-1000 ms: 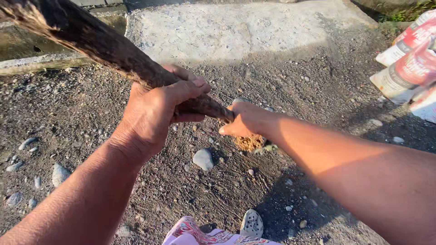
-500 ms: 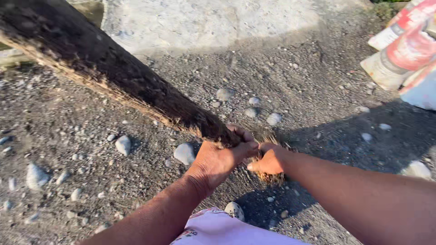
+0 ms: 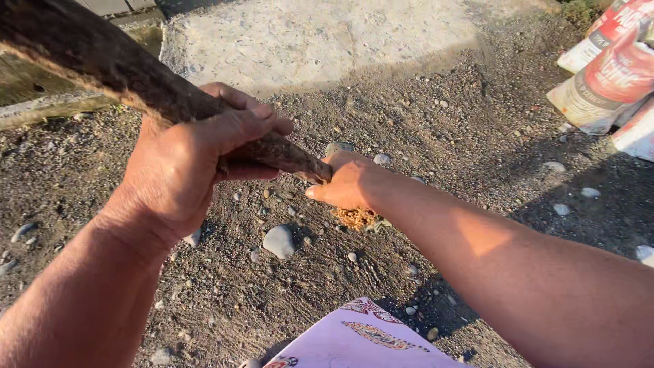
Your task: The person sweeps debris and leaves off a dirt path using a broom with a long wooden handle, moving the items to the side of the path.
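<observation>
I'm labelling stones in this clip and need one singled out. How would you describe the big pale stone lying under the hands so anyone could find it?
Start at the long dark wooden pole that the left hand grips, and follow it down to the right hand at its lower end. On the gravel ground just below and between the hands lies the stone: smooth, rounded, grey-white, and clearly bigger than the pebbles around it.

Sacks (image 3: 606, 75) right; slab (image 3: 320, 37) behind gravel (image 3: 443, 129)

Head view, steeply down, close over gravel (image 3: 436, 136)

bare left hand (image 3: 180, 170), bare right hand (image 3: 347, 182), sleeveless forearms, no gloves or rings, pale pink patterned cloth garment (image 3: 368, 341) below
</observation>
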